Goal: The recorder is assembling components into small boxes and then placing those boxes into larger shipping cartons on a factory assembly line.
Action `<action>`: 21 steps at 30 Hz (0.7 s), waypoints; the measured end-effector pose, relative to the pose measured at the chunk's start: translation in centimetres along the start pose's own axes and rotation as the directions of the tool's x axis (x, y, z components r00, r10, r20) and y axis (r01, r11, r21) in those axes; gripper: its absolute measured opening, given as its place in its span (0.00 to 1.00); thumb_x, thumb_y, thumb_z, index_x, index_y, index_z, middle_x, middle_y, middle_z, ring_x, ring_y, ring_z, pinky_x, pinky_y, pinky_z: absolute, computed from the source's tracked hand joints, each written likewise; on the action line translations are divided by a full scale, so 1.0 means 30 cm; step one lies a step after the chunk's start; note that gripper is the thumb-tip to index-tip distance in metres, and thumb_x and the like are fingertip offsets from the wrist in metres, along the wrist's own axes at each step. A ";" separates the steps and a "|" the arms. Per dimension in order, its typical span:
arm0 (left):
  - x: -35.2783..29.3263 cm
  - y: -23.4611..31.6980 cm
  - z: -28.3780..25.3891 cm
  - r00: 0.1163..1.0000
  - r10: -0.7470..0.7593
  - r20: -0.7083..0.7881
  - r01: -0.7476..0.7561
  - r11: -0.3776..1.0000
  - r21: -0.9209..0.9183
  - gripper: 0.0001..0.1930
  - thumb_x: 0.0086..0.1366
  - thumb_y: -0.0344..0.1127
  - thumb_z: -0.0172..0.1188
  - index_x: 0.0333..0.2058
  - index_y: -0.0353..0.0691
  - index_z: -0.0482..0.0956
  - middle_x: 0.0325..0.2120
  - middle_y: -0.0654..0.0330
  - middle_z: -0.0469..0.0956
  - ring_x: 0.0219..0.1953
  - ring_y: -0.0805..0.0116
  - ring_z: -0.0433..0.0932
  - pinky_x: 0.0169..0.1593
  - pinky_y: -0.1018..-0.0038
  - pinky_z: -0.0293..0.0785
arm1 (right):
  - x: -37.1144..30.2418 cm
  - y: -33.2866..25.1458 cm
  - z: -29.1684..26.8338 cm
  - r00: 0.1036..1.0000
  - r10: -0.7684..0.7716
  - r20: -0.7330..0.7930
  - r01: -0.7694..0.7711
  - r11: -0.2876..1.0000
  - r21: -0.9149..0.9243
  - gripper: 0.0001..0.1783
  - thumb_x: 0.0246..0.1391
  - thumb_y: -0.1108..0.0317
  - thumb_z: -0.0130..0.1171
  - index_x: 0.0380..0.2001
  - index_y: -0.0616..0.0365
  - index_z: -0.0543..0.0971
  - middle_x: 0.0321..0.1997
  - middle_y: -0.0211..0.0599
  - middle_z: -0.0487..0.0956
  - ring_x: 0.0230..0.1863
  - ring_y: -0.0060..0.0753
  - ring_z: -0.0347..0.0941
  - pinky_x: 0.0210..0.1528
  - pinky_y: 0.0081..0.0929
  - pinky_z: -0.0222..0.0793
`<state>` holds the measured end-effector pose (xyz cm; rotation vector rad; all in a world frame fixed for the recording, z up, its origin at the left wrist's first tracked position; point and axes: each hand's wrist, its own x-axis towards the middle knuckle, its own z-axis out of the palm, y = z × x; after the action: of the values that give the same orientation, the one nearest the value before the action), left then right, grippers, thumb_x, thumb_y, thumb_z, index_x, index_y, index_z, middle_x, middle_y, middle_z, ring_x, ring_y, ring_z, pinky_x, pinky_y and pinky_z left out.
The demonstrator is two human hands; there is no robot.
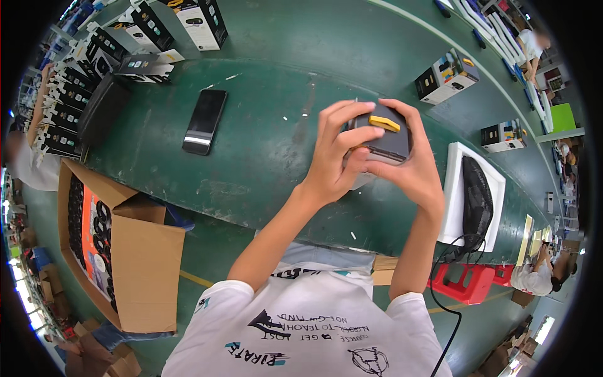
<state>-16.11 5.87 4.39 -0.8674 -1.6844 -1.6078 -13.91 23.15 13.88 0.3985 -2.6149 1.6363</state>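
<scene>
Between my two hands, above the green table, is a small dark retail box (392, 146) with a yellow piece on its top face. My left hand (338, 146) has its fingers bent over the box's left side and top. My right hand (416, 164) wraps the right side, with its thumb at the near edge. Part of the box's lower body is hidden by my hands. A black smartphone (206, 121) lies flat on the table to the left of my hands.
Retail boxes (200, 26) stand at the far left, with more packed in rows (66, 107). Two others (447, 76) stand at right. A white foam tray (453, 188) holds a black mesh item (477, 195). An open carton (147, 270) is at left, a red stool (468, 286) at right.
</scene>
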 end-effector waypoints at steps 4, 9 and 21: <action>-0.002 0.128 -0.088 0.991 -0.081 -0.108 0.098 0.982 0.162 0.22 0.81 0.38 0.51 0.67 0.33 0.72 0.70 0.41 0.69 0.73 0.39 0.65 0.75 0.50 0.63 | 0.148 0.091 -0.044 0.986 -0.146 -0.074 0.137 0.984 -0.113 0.56 0.36 0.66 0.90 0.68 0.58 0.69 0.62 0.41 0.76 0.62 0.37 0.76 0.67 0.36 0.74; -0.016 0.434 -0.304 0.909 0.238 -0.342 -0.304 0.940 -0.155 0.26 0.78 0.54 0.55 0.55 0.33 0.76 0.55 0.44 0.78 0.52 0.42 0.83 0.51 0.47 0.86 | 0.449 0.200 -0.212 0.956 -0.200 -0.214 0.169 0.974 -0.154 0.50 0.45 0.62 0.89 0.67 0.61 0.69 0.59 0.44 0.79 0.62 0.37 0.78 0.62 0.35 0.78; 0.271 0.794 -0.189 0.261 0.710 -0.654 -0.823 0.518 0.235 0.25 0.82 0.42 0.54 0.70 0.37 0.71 0.55 0.61 0.81 0.60 0.62 0.78 0.67 0.61 0.72 | 0.678 0.444 -0.503 0.985 -0.034 -0.168 -0.037 0.915 -0.402 0.53 0.56 0.54 0.81 0.77 0.59 0.65 0.72 0.55 0.73 0.75 0.48 0.68 0.77 0.40 0.62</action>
<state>-1.21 1.20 24.94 -0.8103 -0.3953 -1.0833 -38.30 38.02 12.15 0.2221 -2.7177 1.0273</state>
